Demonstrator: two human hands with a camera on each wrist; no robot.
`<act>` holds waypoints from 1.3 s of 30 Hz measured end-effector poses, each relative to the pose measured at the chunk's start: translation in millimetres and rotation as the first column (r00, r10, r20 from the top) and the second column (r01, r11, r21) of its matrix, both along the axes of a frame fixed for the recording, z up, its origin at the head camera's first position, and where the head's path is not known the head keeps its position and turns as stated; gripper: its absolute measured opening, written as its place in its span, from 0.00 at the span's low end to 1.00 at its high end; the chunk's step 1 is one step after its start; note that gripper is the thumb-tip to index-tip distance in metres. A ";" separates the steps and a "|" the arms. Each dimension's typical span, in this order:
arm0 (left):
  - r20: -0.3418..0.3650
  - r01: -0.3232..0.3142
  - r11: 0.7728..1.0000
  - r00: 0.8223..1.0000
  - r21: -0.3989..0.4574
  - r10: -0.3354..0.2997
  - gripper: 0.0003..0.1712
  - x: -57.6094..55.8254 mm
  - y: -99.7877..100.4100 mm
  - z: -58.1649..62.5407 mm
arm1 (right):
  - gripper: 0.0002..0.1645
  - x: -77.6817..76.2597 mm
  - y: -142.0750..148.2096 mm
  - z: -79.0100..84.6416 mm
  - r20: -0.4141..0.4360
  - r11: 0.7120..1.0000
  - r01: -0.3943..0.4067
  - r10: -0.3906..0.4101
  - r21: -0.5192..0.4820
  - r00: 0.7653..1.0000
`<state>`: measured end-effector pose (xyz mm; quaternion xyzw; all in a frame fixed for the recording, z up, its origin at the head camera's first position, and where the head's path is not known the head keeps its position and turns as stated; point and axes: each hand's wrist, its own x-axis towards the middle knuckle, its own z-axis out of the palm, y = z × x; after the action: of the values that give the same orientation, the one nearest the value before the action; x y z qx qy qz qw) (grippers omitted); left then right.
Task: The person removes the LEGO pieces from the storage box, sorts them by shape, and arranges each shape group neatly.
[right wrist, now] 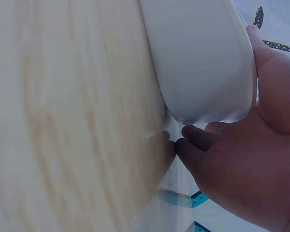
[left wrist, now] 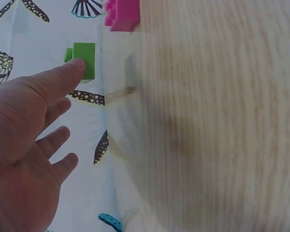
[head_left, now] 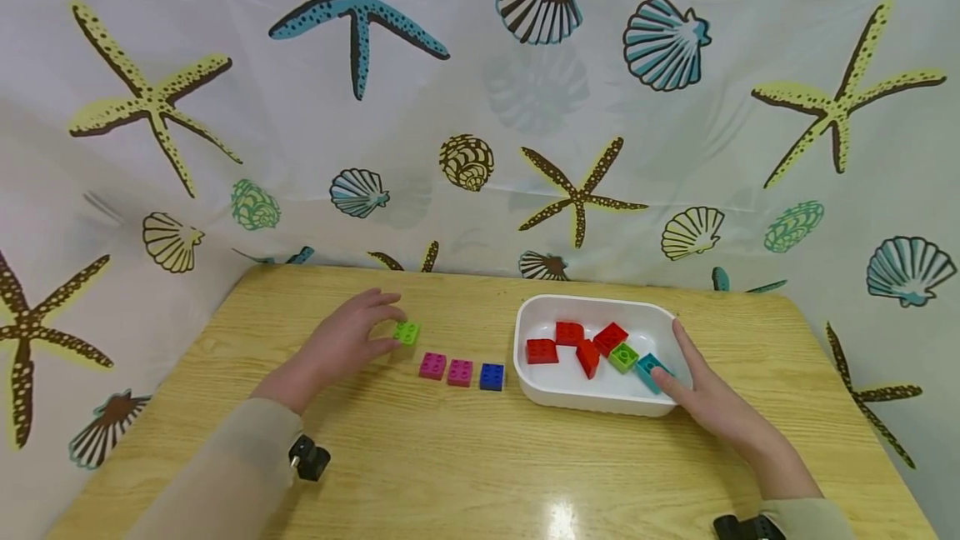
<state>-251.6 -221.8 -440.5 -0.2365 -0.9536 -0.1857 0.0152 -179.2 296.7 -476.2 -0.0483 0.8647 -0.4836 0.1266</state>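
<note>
"What is happening at the table [head_left: 465,465]?"

"A person's left hand [head_left: 341,344] pinches a green block [head_left: 407,332] between thumb and fingertips, at the left end of a loose line of blocks. Whether the green block touches the wood, I cannot tell."

"And the others in that line?"

"A pink block [head_left: 432,365] stands nearest it, nearer the person and to the right, with another pink block [head_left: 460,372] just beside. A blue block [head_left: 492,377] follows, close to the left end of a white tray [head_left: 592,401]."

"The right hand [head_left: 707,397]?"

"It grips the tray's right end, thumb over the rim, fingers against the outside. The thumb tip overlaps a teal block [head_left: 646,370]; contact there is unclear."

"What else does the tray hold?"

"Four red blocks [head_left: 542,351], one tipped on its side, and a second green block [head_left: 623,357] beside the teal one."

"The setting?"

"A white cloth [head_left: 442,107] printed with starfish and shells hangs behind the table; pale sleeves [head_left: 225,465] cover both forearms."
</note>
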 end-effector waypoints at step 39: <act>0.088 0.056 0.998 0.994 0.037 -0.059 0.20 -2.3 -13.1 -33.3 | 0.52 1.2 -0.3 1.7 0.009 1.000 0.004 -0.003 -0.010 1.000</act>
<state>-253.9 -234.9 -473.9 -0.2549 -0.9428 -0.2129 -0.0284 -178.1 296.5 -474.5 -0.0452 0.8617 -0.4885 0.1295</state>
